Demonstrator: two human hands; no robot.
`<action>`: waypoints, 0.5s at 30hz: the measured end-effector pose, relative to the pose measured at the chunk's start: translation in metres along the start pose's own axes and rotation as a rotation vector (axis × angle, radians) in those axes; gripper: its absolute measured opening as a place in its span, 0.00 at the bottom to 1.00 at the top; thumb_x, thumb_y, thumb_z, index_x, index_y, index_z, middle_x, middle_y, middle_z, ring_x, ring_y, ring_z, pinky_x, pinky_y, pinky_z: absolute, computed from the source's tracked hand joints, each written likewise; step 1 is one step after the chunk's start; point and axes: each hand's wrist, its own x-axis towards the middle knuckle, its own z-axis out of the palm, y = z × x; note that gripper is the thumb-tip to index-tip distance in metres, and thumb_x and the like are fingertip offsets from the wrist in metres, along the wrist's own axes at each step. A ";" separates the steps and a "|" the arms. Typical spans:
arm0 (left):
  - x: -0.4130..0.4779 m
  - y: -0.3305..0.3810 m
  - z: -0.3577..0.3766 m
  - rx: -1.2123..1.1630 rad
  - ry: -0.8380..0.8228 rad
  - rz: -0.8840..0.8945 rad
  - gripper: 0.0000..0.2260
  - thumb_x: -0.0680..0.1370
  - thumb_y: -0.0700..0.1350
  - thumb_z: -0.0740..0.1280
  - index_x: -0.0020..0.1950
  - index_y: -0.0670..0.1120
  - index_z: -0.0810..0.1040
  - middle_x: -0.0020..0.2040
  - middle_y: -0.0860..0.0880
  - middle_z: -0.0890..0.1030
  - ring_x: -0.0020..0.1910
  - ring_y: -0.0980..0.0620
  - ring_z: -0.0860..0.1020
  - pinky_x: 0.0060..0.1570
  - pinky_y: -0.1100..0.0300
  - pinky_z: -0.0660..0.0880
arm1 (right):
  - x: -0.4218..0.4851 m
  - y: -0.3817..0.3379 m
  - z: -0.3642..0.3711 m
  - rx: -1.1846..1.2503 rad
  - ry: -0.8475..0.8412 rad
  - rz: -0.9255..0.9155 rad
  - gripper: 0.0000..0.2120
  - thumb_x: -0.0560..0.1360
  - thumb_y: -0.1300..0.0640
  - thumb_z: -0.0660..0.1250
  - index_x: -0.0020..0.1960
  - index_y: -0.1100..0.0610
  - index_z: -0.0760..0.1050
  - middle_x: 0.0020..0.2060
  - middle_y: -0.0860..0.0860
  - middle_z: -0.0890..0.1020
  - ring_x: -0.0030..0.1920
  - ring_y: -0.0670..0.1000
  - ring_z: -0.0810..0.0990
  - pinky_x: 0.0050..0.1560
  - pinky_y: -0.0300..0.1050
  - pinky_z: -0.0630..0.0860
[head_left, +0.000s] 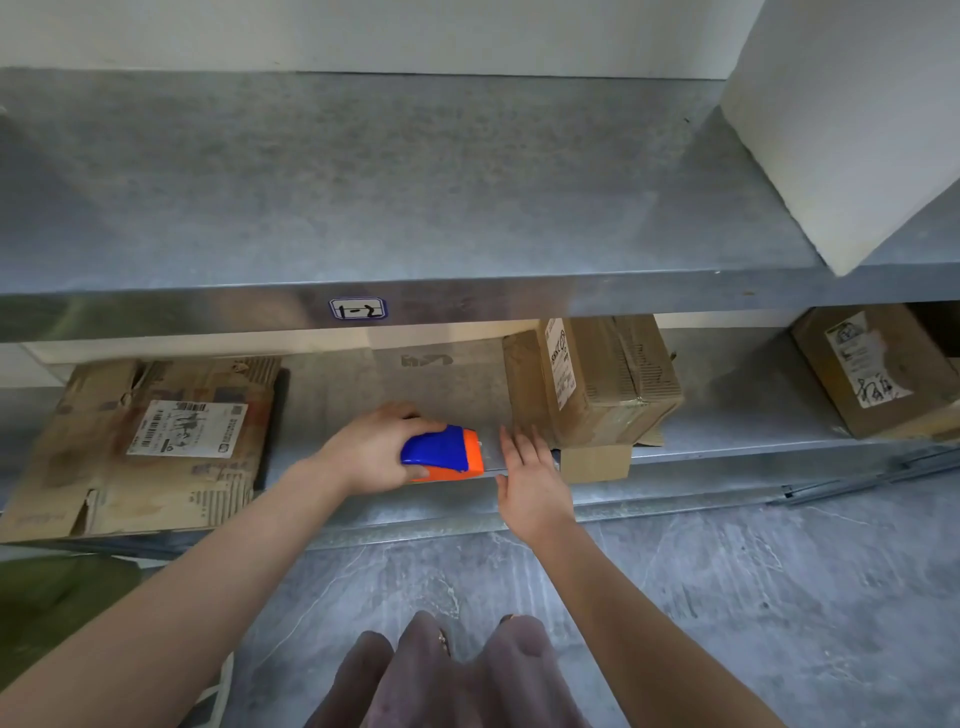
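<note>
My left hand (376, 451) grips a blue and orange handheld device (442, 454) at the front edge of the lower metal shelf (727, 436). Its orange end points right, toward a flat grey parcel (447, 384) lying on that shelf. My right hand (530, 473) rests open, fingers straight, on the near right part of the grey parcel, just right of the device. A brown cardboard box (597, 384) with a white label stands right behind my right hand's fingertips.
A flattened, worn cardboard box (140, 447) with a label lies at the shelf's left. Another labelled box (878, 369) stands at the far right. The upper shelf (395, 187) carries a tag "1-2" (358, 309) and a white block (852, 119). Grey floor below.
</note>
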 end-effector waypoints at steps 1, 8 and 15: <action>-0.003 -0.009 -0.003 0.011 0.001 -0.024 0.27 0.73 0.53 0.71 0.71 0.55 0.70 0.62 0.51 0.73 0.60 0.50 0.71 0.57 0.61 0.67 | 0.000 0.000 0.001 -0.009 -0.015 0.011 0.30 0.82 0.52 0.54 0.80 0.53 0.45 0.78 0.50 0.54 0.79 0.51 0.45 0.75 0.50 0.59; -0.013 -0.046 -0.012 -0.038 -0.007 -0.100 0.28 0.72 0.53 0.72 0.71 0.55 0.70 0.62 0.50 0.73 0.61 0.48 0.71 0.62 0.55 0.68 | 0.002 -0.016 0.000 -0.063 -0.015 0.052 0.26 0.83 0.52 0.52 0.79 0.49 0.50 0.78 0.50 0.55 0.78 0.53 0.47 0.74 0.51 0.57; -0.021 -0.047 0.000 -0.037 0.117 -0.030 0.27 0.71 0.55 0.74 0.69 0.55 0.73 0.59 0.50 0.74 0.57 0.48 0.72 0.58 0.60 0.67 | 0.013 -0.036 0.000 -0.071 -0.015 0.082 0.21 0.83 0.45 0.52 0.75 0.47 0.61 0.74 0.48 0.64 0.75 0.52 0.56 0.64 0.55 0.61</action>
